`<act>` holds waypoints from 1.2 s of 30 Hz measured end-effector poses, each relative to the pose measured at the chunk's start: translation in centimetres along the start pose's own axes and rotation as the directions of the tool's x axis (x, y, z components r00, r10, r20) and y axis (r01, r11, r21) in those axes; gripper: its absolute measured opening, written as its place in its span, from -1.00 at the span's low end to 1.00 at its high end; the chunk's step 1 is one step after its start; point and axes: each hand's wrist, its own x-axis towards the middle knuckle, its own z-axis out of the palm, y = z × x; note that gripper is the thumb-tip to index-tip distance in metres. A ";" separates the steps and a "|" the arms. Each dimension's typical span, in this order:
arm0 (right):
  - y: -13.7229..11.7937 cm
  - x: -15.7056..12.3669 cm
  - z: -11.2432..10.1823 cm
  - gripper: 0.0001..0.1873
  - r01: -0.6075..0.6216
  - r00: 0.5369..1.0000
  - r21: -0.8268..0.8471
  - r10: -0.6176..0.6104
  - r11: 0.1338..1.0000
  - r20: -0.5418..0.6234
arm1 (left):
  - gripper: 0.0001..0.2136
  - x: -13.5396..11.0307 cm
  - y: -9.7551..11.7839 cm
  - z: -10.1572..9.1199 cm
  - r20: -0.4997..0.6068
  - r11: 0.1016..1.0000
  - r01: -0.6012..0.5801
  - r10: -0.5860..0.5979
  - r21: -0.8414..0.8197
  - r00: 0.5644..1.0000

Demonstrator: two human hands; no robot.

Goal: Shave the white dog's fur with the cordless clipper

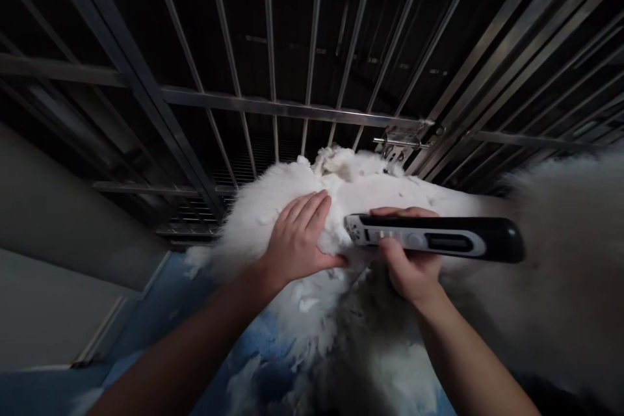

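A white furry animal [253, 221] stretches across the middle, partly in thick fur and partly clipped short. My left hand [302, 237] lies on its fur with the fingers stretched out and the thumb pointing right. In my right hand [412, 266] is a black and grey hair clipper [453, 240], held level with its blade end to the left. That blade touches the edge between the long fur and the clipped skin [390, 192], a little right of my left thumb. Loose tufts of cut fur [341, 159] lie along the animal's far side.
Behind the animal rises a metal barred cage [292, 107] with a sliding latch [402, 142] on its door. More clumps of white fur [412, 370] lie below on a blue surface [160, 312]. Blurred pale fur [575, 260] fills the right side. A grey panel [53, 208] stands at left.
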 end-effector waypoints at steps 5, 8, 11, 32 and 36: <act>-0.2 -0.3 0.3 -0.64 -0.061 0.977 0.001 0.059 0.998 0.205 | -0.08 0.0 0.1 -0.2 0.006 1.000 -0.007 0.007 -0.018 1.000; -0.2 -0.2 0.4 -0.66 0.047 0.998 0.036 -0.048 0.998 0.032 | -0.03 -0.1 0.1 -0.2 0.012 1.000 -0.013 0.013 0.002 1.000; -0.4 0.1 0.0 -0.65 0.005 0.989 0.020 -0.008 1.000 0.146 | -0.04 -0.1 0.0 -0.2 0.004 1.000 -0.018 0.018 0.001 1.000; -0.8 0.4 -2.0 -0.59 -0.037 0.906 -0.030 0.046 0.999 0.420 | 0.12 -0.2 -3.1 0.1 0.075 0.989 -0.047 0.058 -0.137 0.996; -0.3 0.2 -1.7 -0.60 0.021 0.960 0.037 -0.030 0.999 0.279 | 0.14 -0.3 -3.8 -0.1 0.067 0.987 -0.055 0.066 -0.151 0.996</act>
